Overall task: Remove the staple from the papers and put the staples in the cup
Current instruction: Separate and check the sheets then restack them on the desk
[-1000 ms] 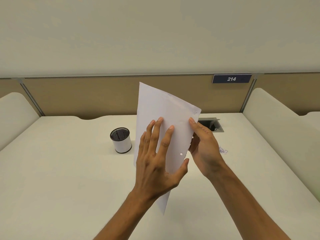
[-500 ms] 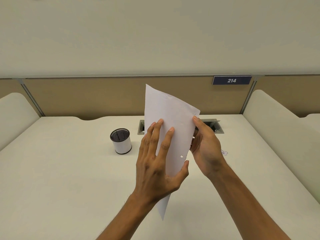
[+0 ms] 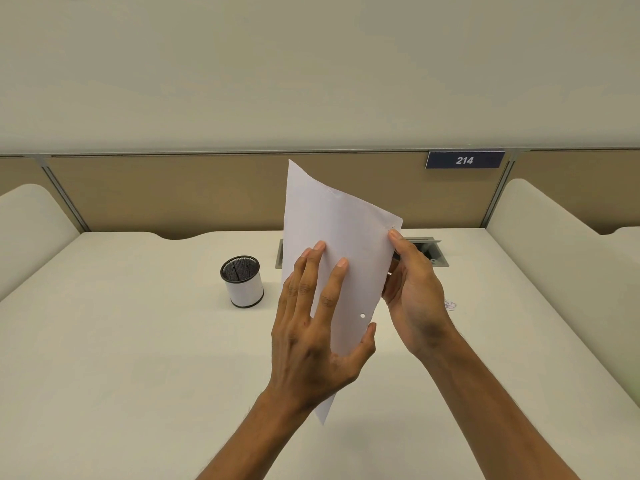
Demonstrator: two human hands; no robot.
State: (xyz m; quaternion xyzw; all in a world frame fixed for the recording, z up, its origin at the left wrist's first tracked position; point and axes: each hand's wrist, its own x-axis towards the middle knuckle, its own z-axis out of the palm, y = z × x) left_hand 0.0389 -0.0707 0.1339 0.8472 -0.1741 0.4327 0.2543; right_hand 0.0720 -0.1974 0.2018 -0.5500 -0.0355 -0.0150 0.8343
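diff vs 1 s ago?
Papers swung more upright, their top corner shifting right and uncovering the left end of the desk grommet. Right hand thumb crept up to the papers' right corner. Left hand grip unchanged; cup unmoved.

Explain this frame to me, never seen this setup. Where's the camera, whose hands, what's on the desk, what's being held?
There is no machine here: a person wears one wide-angle camera on the head, looking forward and down at their own bare hands. The left hand grips a sheet of white papers upright above the desk; the right hand pinches the sheet's right edge near its upper corner. On the desk stand a white cup with a black mesh rim to the left, a recessed cable port behind the hands, and a small tangle, too small to identify, to the right. A sign reads 214.
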